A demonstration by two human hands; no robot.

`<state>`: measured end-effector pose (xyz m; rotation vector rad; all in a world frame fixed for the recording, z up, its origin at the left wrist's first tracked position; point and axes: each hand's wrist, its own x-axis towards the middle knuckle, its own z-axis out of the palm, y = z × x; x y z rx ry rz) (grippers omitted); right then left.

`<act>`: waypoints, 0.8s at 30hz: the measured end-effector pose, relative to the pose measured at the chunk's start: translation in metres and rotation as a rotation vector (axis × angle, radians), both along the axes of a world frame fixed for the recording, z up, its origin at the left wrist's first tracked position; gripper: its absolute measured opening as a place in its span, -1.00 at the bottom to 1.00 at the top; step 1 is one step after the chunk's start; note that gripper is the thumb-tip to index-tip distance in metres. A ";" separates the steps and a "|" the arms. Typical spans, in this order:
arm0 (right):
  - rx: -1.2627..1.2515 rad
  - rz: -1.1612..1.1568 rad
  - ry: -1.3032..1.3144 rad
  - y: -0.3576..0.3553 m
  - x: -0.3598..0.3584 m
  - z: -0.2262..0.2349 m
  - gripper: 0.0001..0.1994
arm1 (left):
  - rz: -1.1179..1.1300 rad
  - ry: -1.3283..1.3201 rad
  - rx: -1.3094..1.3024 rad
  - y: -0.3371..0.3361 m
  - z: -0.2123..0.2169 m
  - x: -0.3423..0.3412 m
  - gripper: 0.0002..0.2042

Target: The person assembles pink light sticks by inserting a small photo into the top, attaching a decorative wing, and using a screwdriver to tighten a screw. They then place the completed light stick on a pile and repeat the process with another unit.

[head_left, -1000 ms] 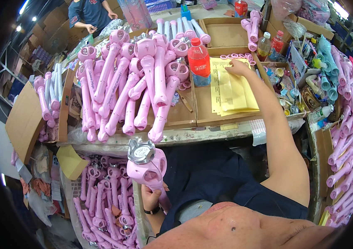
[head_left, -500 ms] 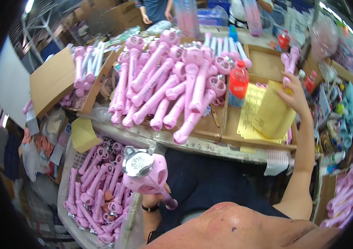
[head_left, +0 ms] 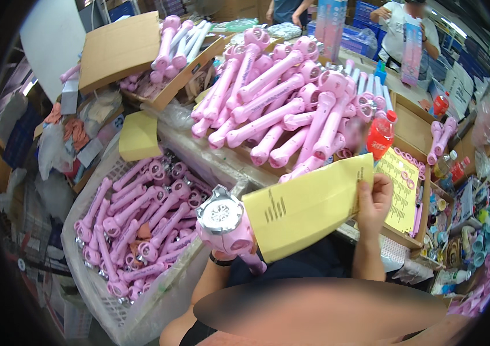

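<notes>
Left hand point(head_left: 220, 255): gripping wand point(head_left: 230, 241), silver top point(head_left: 220, 212) up;
Right hand point(head_left: 376, 200): pinching yellow paper point(head_left: 308, 202);
Paper: beside wand; seemingly the pairing step;
Wand: next move likely needs steadiness.

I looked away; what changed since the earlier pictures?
The right-hand grip lifted a yellow sheet off the paper stack and brought it leftward, toward the silver-topped wand. The left-hand grip still holds that wand; the red bottle still stands by the stack.
</notes>
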<state>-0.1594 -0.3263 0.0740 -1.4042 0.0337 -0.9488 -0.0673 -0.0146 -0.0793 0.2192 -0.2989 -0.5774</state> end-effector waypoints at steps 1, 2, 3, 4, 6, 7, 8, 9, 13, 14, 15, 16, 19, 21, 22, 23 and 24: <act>0.028 -0.053 0.001 0.014 0.008 -0.015 -0.73 | 0.102 0.145 -0.009 0.002 -0.003 -0.001 -0.20; 0.077 -0.113 0.004 0.025 0.014 -0.028 -0.68 | 0.204 0.290 -0.019 0.004 -0.003 -0.003 -0.20; 0.140 -0.059 0.013 0.033 0.017 -0.039 -0.61 | 0.029 0.160 -0.140 0.006 -0.001 -0.002 -0.24; 0.131 -0.047 0.052 0.035 0.018 -0.045 -0.60 | -0.236 0.184 -0.279 0.009 0.003 -0.001 -0.27; 0.122 -0.036 0.152 0.032 0.014 -0.053 -0.57 | -0.441 -0.291 -0.238 0.017 0.016 0.007 -0.37; 0.096 -0.038 0.204 0.025 0.009 -0.053 -0.57 | -0.572 -0.360 -0.223 0.018 0.023 0.016 -0.45; 0.080 -0.058 0.200 0.018 0.006 -0.054 -0.59 | -0.639 -0.345 -0.199 0.017 0.028 0.014 -0.50; 0.081 -0.034 0.175 0.011 0.002 -0.054 -0.59 | -0.675 -0.373 -0.206 0.016 0.032 0.013 -0.51; 0.084 -0.136 0.124 -0.003 -0.010 -0.056 -0.59 | -0.626 -0.063 -0.065 0.003 0.045 -0.013 -0.37; 0.083 -0.167 0.102 -0.004 -0.011 -0.055 -0.58 | -0.647 0.048 -0.008 -0.001 0.049 -0.019 -0.33; 0.092 -0.116 0.098 -0.006 -0.013 -0.054 -0.58 | -0.615 0.077 0.303 -0.003 0.055 -0.024 -0.21; 0.051 -0.089 0.121 -0.008 -0.015 -0.052 -0.58 | -0.550 -0.043 0.505 -0.005 0.062 -0.028 -0.35; -0.012 -0.034 0.142 -0.014 -0.020 -0.043 -0.58 | -0.630 -0.240 0.662 -0.009 0.086 -0.032 -0.58; -0.008 -0.029 0.141 -0.019 -0.024 -0.036 -0.59 | -0.687 -0.611 0.771 -0.009 0.100 -0.027 -0.55; -0.033 -0.021 0.121 -0.020 -0.026 -0.033 -0.59 | -0.711 -0.935 0.834 -0.010 0.104 -0.025 -0.53; -0.053 -0.026 0.118 -0.020 -0.027 -0.031 -0.59 | -0.817 -0.875 0.856 -0.012 0.105 -0.025 -0.45; -0.071 -0.044 0.121 -0.021 -0.029 -0.029 -0.59 | -0.725 -0.868 0.794 -0.015 0.104 -0.025 -0.43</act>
